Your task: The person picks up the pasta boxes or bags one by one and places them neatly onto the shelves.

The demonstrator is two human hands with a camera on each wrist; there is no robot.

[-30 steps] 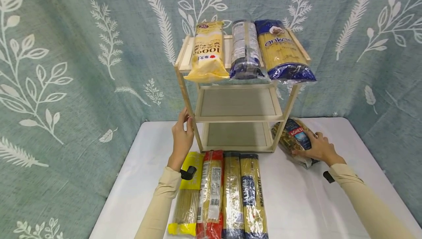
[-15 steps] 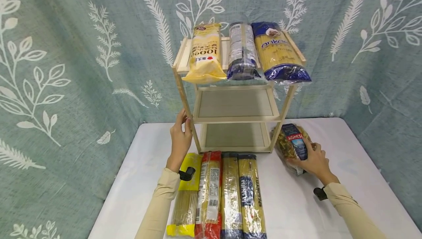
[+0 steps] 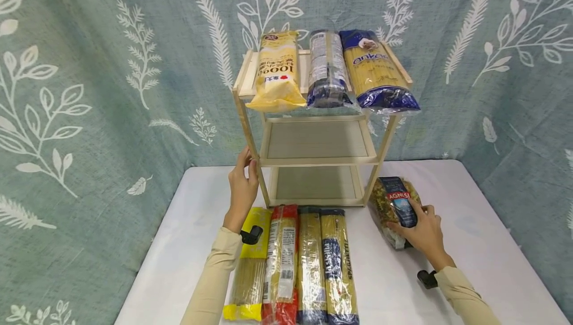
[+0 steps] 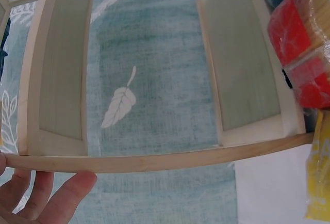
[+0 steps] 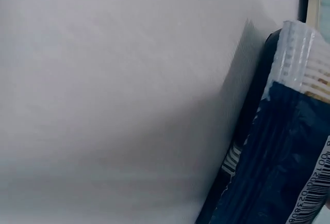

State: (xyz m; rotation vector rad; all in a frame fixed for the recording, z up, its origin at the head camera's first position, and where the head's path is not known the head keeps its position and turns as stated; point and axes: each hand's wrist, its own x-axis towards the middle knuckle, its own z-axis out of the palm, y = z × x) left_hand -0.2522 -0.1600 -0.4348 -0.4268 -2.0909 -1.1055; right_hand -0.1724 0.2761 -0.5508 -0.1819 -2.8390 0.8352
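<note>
My left hand (image 3: 242, 188) holds the left front post of a three-tier wooden rack (image 3: 319, 161). In the left wrist view, its fingers (image 4: 67, 198) meet the post (image 4: 154, 162). To the right of the rack, my right hand (image 3: 424, 230) grips a clear and dark-blue bag of pasta (image 3: 388, 205) labelled AGNESI, with thumb and fingers spread across its near right side. The bag lies tilted beside the rack's right leg. Its dark-blue end with a barcode (image 5: 278, 152) fills the right of the right wrist view, where most of the hand is out of sight.
On the top tier lie a yellow pasta bag (image 3: 278, 73), a dark-blue pack (image 3: 329, 68) and an ankara pasta bag (image 3: 378, 71). Several spaghetti packs, including a red one (image 3: 282, 265), lie side by side before the rack. A patterned curtain (image 3: 103, 91) surrounds the white table (image 3: 179, 245).
My right hand has brought the pasta bag nearer and slightly left, turning it so more of its label shows. The left hand stays at the rack's post. The head view has shifted slightly.
</note>
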